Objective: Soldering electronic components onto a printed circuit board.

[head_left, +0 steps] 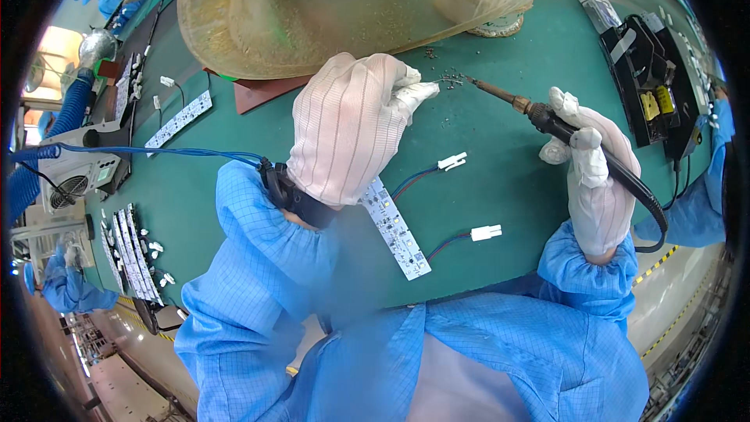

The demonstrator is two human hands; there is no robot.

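Observation:
Over the green mat, my gloved left hand [344, 125] has its thumb and fingers pinched on a thin silvery wire [442, 80] that looks like solder. My gloved right hand [598, 176] is wrapped round a soldering iron [547, 119], whose dark tip points left at the wire's end. Small dark and shiny bits [451, 83] lie under the tip. A white circuit board strip [396, 233] lies below my left hand, which hides its upper end. Two short leads with white connectors [486, 233] run from beside it. A wrist strap with a blue coiled cord circles my left wrist.
A yellowed translucent hood [344, 23] overhangs the far side. Another board strip [180, 123] lies at left, with stacked strips [134, 254] nearer. A grey equipment box [82, 176] stands at the left edge, a black holder [652, 82] at right. Other people work nearby.

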